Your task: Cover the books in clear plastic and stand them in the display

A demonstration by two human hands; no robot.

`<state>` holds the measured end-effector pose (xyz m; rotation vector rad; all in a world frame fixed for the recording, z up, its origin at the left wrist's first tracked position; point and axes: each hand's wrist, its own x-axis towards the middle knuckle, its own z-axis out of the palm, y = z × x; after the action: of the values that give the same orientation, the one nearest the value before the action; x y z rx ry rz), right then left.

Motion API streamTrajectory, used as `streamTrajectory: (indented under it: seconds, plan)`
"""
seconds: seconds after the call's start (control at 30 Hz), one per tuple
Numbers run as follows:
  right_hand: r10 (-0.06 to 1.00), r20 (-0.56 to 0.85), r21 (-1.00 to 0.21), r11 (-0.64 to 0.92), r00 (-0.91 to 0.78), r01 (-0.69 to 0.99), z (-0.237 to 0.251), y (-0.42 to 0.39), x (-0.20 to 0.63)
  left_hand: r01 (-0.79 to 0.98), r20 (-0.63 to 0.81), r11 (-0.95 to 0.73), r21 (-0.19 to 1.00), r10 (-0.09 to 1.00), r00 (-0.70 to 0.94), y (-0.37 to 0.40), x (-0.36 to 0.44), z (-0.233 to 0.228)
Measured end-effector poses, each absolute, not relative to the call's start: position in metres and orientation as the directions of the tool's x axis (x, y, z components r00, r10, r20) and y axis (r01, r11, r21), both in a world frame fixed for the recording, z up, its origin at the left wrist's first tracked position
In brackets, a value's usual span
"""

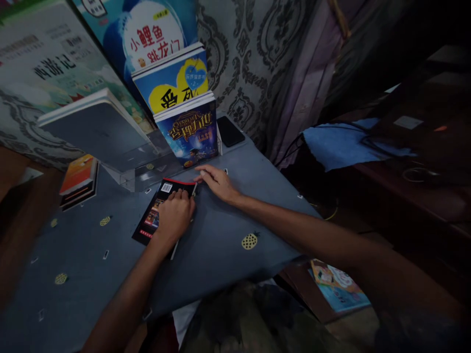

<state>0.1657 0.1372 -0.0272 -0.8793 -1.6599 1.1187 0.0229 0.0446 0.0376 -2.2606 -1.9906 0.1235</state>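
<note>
A black book with a red edge [156, 208] lies flat on the blue-grey pineapple-print tablecloth [221, 240]. My left hand [175, 214] rests on top of it, fingers curled over its right side. My right hand [217, 181] touches the book's far right corner with the fingertips. Just behind, a clear tiered stand [147, 166] holds upright books: a dark blue one with gold lettering [189, 132] in front, a blue-and-yellow one [172, 81] behind it, and larger ones further back.
A short stack of books with an orange cover [78, 179] lies at the left of the table. A black phone [230, 131] lies beside the stand. A patterned curtain [257, 63] hangs behind. A colourful book [338, 287] lies on the floor at right, near dark furniture.
</note>
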Motion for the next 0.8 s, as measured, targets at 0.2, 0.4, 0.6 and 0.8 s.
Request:
streamTrajectory:
  seconds: [0.2,0.4,0.6,0.8]
  plan:
    - [0.886,0.319,-0.931,0.36,-0.336,0.066,-0.0296,0.1379,0.165,0.984,0.014,-0.099,-0.146,0.995,0.102,0.0449,0.0242,0.0407]
    - [0.893,0.31,-0.937,0.345,-0.327,0.054,-0.0304,0.1374,0.1643,0.985,0.024,-0.101,-0.137,0.994,0.105,0.0449,0.0229,0.0402]
    - [0.891,0.324,-0.936,0.352,-0.317,0.034,-0.031,0.1373,0.1645,0.982,0.012,-0.103,-0.156,0.994,0.107,0.0443,0.0243,0.041]
    - [0.886,0.331,-0.93,0.365,-0.325,0.048,-0.0317,0.1361,0.1668,0.98,-0.037,-0.108,-0.166,0.994,0.103,0.0439,0.0275,0.0464]
